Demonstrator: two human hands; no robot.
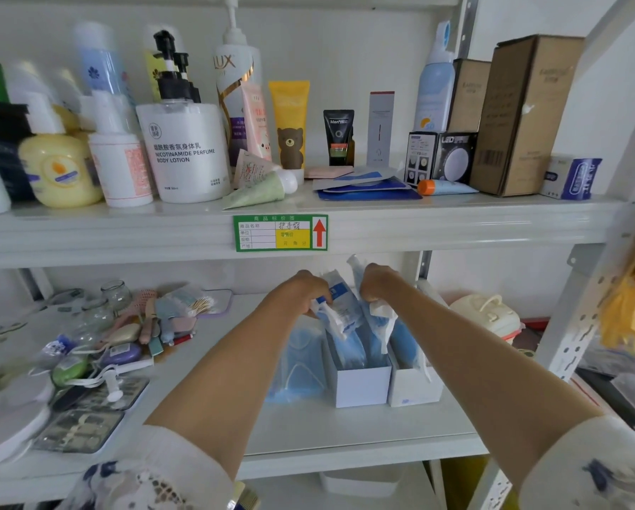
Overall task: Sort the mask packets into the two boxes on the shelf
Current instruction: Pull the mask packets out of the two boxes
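Note:
Two small white boxes stand side by side on the lower shelf: the left box (362, 386) and the right box (413, 388). Both hold blue mask packets standing upright. My left hand (303, 294) grips a white-and-blue mask packet (336, 311) above the left box. My right hand (376, 283) is closed on another clear packet (376, 327) that reaches down into the boxes. More blue mask packets (301, 362) lie flat on the shelf just left of the left box.
Toiletries, soaps and nail kits (87, 362) crowd the lower shelf's left side. A cream container (487, 312) sits at the right. The upper shelf (456, 222) hangs close above my hands, with bottles, tubes and cartons on it. A metal upright (566, 344) stands at right.

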